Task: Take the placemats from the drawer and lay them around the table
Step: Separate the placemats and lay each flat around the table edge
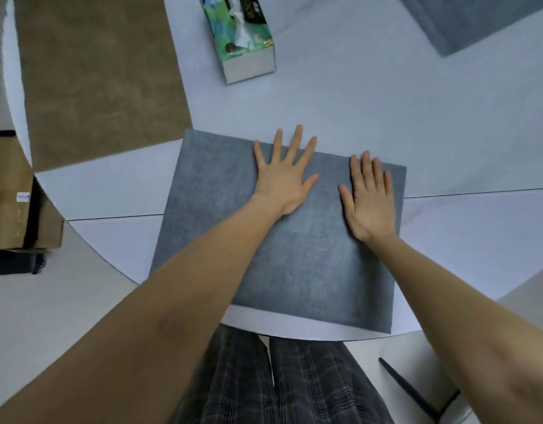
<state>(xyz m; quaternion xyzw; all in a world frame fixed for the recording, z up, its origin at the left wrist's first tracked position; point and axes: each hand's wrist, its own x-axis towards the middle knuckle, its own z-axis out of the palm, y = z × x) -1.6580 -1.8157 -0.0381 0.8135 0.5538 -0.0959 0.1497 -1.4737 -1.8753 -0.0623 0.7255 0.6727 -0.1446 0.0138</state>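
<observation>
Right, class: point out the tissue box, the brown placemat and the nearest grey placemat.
tissue box (238, 35), head view, its printed top.
brown placemat (99, 75), head view, its middle.
nearest grey placemat (310, 264), head view, bare cloth below the hands.

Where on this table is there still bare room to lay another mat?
Bare table lies between the tissue box and the far grey mat, and on the right beyond the near grey mat. Both hands, left and right, press that mat. The left rim is narrow.
</observation>
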